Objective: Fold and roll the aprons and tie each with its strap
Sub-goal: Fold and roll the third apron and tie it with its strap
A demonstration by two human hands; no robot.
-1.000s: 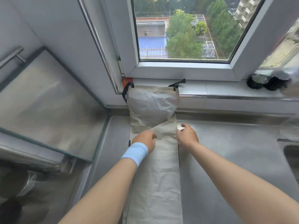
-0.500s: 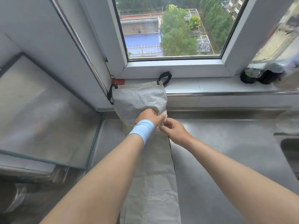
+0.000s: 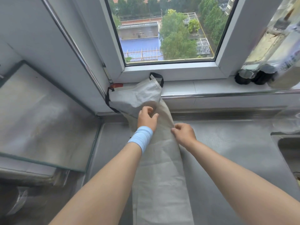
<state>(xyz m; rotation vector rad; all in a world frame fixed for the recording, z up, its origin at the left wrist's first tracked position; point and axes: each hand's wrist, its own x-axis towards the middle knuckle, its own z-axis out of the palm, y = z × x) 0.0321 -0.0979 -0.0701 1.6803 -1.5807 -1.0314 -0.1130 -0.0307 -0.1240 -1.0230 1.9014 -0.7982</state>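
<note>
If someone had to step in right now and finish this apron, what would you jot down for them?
Left hand: holds the apron cloth near its upper part.
Right hand: pinches the apron's right edge.
Apron: a long narrow strip on the steel counter, with its top end propped against the window sill and the black strap loose there.
Done: the lengthwise fold, it seems.
Left: roll it up and tie it with the strap.

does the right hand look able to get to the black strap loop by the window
Probably yes: the black strap loop lies uncovered on the sill, nothing between it and the right hand, which must first release the apron edge.
</note>
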